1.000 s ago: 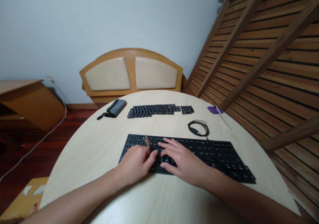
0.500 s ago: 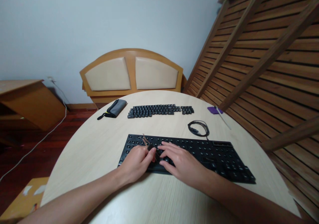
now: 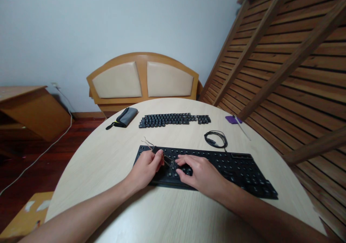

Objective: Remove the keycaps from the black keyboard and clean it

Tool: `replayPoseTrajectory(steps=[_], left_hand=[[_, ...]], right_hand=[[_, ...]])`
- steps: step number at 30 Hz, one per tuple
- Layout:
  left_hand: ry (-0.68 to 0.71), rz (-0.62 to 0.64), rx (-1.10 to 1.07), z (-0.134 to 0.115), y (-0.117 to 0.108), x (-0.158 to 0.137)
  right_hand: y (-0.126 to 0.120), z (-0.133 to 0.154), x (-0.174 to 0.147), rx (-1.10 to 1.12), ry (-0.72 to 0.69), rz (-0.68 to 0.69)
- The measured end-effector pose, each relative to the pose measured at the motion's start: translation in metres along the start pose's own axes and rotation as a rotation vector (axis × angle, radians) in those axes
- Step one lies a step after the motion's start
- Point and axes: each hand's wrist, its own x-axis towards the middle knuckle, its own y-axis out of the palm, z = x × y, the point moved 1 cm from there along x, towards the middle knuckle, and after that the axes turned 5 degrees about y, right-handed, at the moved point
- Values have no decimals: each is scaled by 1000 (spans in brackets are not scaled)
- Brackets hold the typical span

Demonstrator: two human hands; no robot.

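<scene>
A pale wall [image 3: 135, 16] fills the back, and a slatted wooden panel [image 3: 286, 55] leans in along the right. The round table [image 3: 92, 163] takes up the middle, with a padded headboard [image 3: 144, 77] behind its far edge and a wooden desk [image 3: 45, 109] off to the left. On the table's near part lies the black keyboard [image 3: 243, 174], slightly askew; both hands hide some of its left and middle keys. The right hand [image 3: 201, 171] is low over the middle, its grip apart, thumb and fingers spread. The left hand [image 3: 146, 167], over the left end, has its grip clamped on a wire tool [image 3: 154, 149], one end up past the keyboard's back edge, the other down near the right fingers; I cannot tell if it touches a key. Beyond sit rows of loose keycaps [image 3: 167, 119], a grey pouch [image 3: 127, 117] to their left, then a coiled cable [image 3: 215, 139] just behind the keyboard, a purple cloth [image 3: 231, 120] and, across it, a thin rod [image 3: 243, 129]
</scene>
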Motion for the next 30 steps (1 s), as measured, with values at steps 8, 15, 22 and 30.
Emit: replayPoseTrajectory(steps=[8,15,22,30], left_hand=[[0,-14,114,-1,-2,2],[13,-13,128,-3,-2,4],[15,-6,167,-4,-1,4],[28,-4,211,-4,-1,4]], right_hand=[[-9,2,10,-209,57,25],[-10,8,15,-212,70,49],[-20,-7,60,-306,89,9],[-12,-31,133,-609,220,81]])
